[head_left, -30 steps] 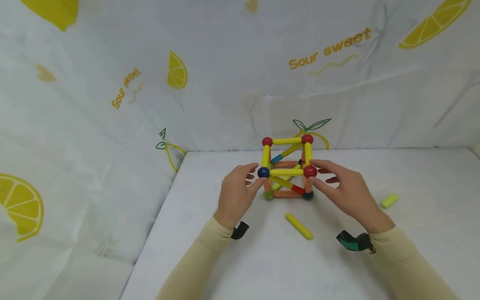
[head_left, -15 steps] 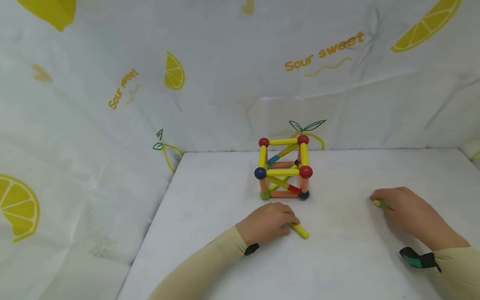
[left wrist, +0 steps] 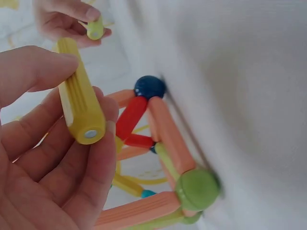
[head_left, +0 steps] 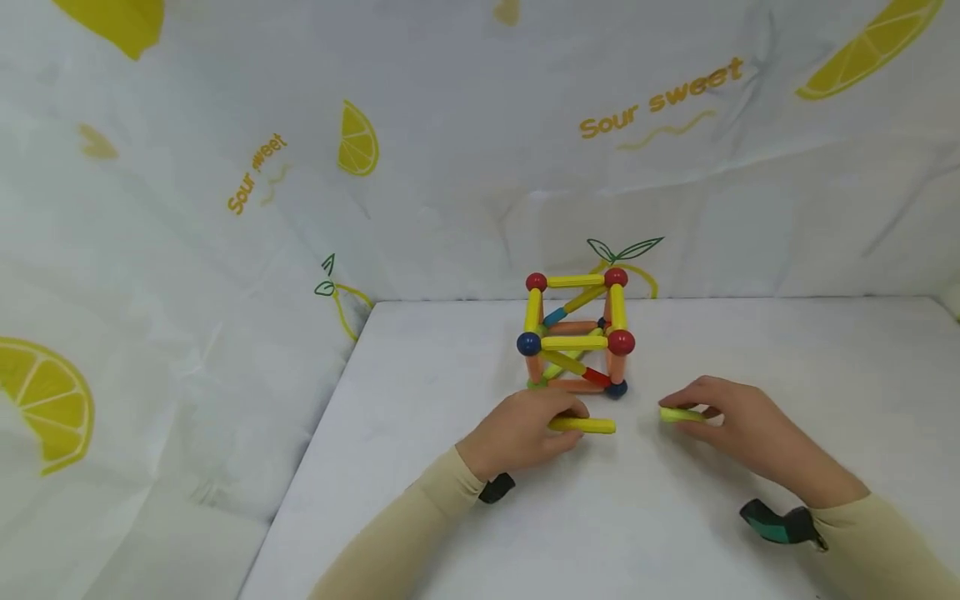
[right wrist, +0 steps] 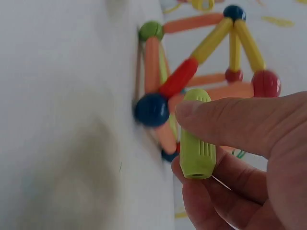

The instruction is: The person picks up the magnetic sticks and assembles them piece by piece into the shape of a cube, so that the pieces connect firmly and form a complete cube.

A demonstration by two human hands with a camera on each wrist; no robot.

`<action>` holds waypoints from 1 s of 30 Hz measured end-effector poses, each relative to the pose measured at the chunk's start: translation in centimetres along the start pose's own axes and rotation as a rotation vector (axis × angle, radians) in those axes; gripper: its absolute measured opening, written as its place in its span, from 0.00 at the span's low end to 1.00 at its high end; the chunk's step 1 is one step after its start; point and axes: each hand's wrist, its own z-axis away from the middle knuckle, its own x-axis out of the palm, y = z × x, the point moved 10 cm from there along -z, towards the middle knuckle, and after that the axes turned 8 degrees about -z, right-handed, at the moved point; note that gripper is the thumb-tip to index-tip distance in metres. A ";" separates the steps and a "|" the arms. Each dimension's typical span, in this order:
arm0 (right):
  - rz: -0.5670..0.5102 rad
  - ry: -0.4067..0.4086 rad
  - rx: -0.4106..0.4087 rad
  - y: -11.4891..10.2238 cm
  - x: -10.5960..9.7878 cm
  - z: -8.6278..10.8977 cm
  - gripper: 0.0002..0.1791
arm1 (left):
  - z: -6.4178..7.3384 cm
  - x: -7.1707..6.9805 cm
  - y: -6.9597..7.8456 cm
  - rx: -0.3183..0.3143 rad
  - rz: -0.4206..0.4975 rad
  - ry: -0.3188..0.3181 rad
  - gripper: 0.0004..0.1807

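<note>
My left hand (head_left: pixel 525 429) pinches a yellow magnetic rod (left wrist: pixel 80 91) between thumb and fingers, in front of a cube frame. A shorter lime-green magnetic rod (right wrist: pixel 197 139) is pinched in my right hand (head_left: pixel 738 421), to the right of the frame. The cube frame, built of rods and balls, stands behind the hands. Yellow rods (head_left: pixel 573 342) form its top, with red balls (head_left: pixel 621 342) and one blue ball (head_left: pixel 528 343) at the corners. Orange rods (left wrist: pixel 172 134) make the uprights and base. A red rod (right wrist: pixel 178 76) continues a yellow one as a front diagonal.
The white table (head_left: pixel 420 358) carries the frame near its back edge. Behind it and to the left hangs a white cloth (head_left: pixel 450 167) printed with lemon slices. A dark strap (head_left: pixel 783 523) shows at the right wrist.
Both hands have left the top corners of the frame. The left took up the yellow rod from the table; the right picked up the lime-green rod and brought it leftward.
</note>
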 end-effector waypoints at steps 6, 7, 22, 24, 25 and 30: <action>-0.090 0.007 -0.129 -5.7 1.4 -0.7 0.17 | 0.2 -1.7 0.5 0.029 0.002 0.051 0.11; -0.094 0.013 -0.140 -6.1 1.4 -0.8 0.17 | 0.3 -1.8 0.6 0.026 -0.001 0.057 0.11; -0.116 0.058 -0.223 -8.2 -0.3 -0.7 0.19 | 1.1 -3.0 2.3 0.032 -0.099 0.023 0.13; -0.108 0.061 -0.243 -8.8 -1.5 -1.0 0.19 | 0.8 -4.0 2.5 0.026 -0.065 0.000 0.15; -0.097 0.059 -0.254 -9.2 -2.2 -1.3 0.19 | 0.6 -4.8 2.6 0.022 -0.048 -0.009 0.15; -0.024 0.071 -0.338 -11.9 -6.3 -4.2 0.18 | -1.9 -10.2 2.0 -0.018 -0.035 -0.020 0.13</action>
